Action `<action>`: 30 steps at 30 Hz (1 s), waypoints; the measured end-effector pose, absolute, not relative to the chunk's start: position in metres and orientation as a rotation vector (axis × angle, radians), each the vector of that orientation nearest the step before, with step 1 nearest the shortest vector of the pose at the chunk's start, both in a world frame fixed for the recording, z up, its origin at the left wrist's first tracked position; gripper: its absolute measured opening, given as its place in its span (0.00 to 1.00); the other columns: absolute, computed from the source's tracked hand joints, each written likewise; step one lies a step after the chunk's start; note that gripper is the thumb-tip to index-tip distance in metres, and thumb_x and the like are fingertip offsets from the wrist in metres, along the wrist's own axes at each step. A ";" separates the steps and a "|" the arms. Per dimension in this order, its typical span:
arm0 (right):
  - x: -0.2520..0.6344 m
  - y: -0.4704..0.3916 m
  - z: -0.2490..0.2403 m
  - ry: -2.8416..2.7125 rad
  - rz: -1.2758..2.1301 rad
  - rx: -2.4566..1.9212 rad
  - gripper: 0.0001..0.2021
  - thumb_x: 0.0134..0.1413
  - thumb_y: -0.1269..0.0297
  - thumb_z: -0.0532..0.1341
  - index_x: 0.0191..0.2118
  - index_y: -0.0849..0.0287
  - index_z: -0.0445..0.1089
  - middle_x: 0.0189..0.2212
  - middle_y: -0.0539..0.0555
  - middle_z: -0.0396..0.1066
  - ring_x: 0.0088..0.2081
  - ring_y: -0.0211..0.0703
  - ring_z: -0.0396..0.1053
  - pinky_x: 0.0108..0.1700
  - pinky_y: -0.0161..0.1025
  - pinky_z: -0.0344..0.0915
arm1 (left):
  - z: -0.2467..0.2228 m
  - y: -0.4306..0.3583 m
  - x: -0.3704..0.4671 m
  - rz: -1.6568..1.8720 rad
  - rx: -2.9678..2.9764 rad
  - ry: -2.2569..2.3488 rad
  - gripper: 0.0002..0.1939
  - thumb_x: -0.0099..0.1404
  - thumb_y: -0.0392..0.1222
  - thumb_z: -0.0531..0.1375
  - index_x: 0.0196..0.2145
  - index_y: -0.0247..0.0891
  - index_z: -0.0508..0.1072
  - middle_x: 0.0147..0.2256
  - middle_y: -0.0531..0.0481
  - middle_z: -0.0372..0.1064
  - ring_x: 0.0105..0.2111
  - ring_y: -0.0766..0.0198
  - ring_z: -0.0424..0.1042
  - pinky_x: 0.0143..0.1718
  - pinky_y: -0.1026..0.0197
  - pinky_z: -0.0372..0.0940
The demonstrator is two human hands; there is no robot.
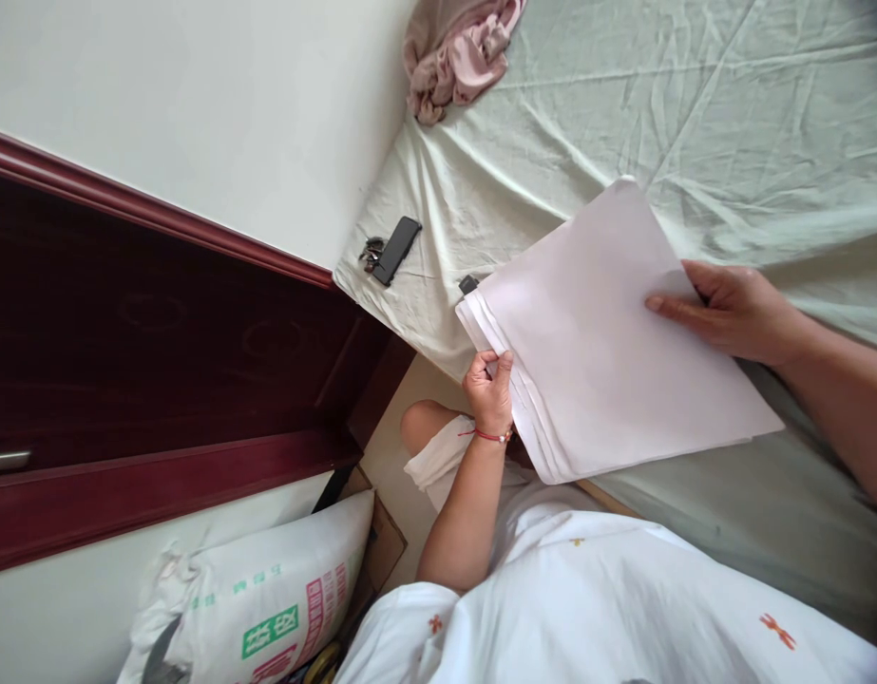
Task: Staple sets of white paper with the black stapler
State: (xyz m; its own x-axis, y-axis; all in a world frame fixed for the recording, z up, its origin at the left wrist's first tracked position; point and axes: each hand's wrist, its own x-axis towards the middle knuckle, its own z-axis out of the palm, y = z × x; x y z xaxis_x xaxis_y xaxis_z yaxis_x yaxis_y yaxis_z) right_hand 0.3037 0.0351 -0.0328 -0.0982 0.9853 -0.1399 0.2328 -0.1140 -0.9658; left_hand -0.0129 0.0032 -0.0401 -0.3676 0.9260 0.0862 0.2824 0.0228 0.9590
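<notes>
A stack of large white paper sheets [595,332] is held up over the bed's edge, between my two hands. My left hand [489,388] pinches the near-left edge, where several sheet edges fan apart; a red string bracelet circles that wrist. On the right edge, my right hand [730,309] grips the sheets with its thumb on top and the fingers hidden beneath. A small black object [468,284], perhaps a clip, shows at the stack's far-left corner; whether it is fastened to the paper I cannot tell.
The bed's pale green sheet [695,104] is wrinkled. On it lie a black phone-like object [397,251], keys [371,251] and a crumpled pink cloth [459,57]. A dark red wooden door [160,313] stands left. Below it rests a printed white sack [267,598].
</notes>
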 end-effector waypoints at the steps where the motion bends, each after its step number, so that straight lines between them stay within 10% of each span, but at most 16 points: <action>1: 0.303 0.035 -0.032 -1.430 1.230 -1.446 0.19 0.51 0.44 0.67 0.36 0.55 0.73 0.29 0.50 0.74 0.29 0.41 0.70 0.25 0.35 0.64 | -0.039 0.003 -0.012 1.370 1.238 1.691 0.19 0.56 0.56 0.69 0.28 0.37 0.72 0.24 0.58 0.62 0.26 0.71 0.60 0.33 0.67 0.59; 6: 0.302 0.036 -0.027 -1.498 1.057 -1.591 0.23 0.52 0.45 0.66 0.25 0.56 0.57 0.19 0.44 0.56 0.21 0.31 0.53 0.19 0.32 0.50 | -0.040 0.003 -0.012 1.367 1.236 1.680 0.19 0.57 0.56 0.69 0.30 0.38 0.71 0.25 0.58 0.62 0.27 0.71 0.60 0.33 0.68 0.59; 19: 0.303 0.038 -0.029 -1.558 0.955 -1.678 0.18 0.53 0.47 0.63 0.27 0.55 0.61 0.20 0.46 0.63 0.24 0.36 0.59 0.24 0.36 0.54 | -0.032 0.001 -0.005 1.507 1.136 1.545 0.39 0.59 0.53 0.70 0.60 0.39 0.58 0.39 0.47 0.76 0.39 0.63 0.77 0.47 0.60 0.68; 30: 0.301 0.036 -0.026 -1.567 1.005 -1.583 0.21 0.55 0.45 0.63 0.26 0.55 0.58 0.19 0.45 0.58 0.22 0.33 0.55 0.22 0.35 0.51 | -0.036 0.003 -0.007 1.312 1.288 1.630 0.19 0.60 0.54 0.68 0.41 0.37 0.74 0.38 0.48 0.78 0.38 0.61 0.77 0.45 0.60 0.70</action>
State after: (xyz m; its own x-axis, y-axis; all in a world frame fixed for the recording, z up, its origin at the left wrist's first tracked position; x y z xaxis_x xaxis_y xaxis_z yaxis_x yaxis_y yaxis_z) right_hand 0.3015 0.0355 -0.0258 -0.0252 0.9980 -0.0586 0.4692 -0.0400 -0.8822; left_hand -0.0071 0.0031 -0.0361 -0.2872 0.9547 0.0775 0.2794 0.0061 0.9602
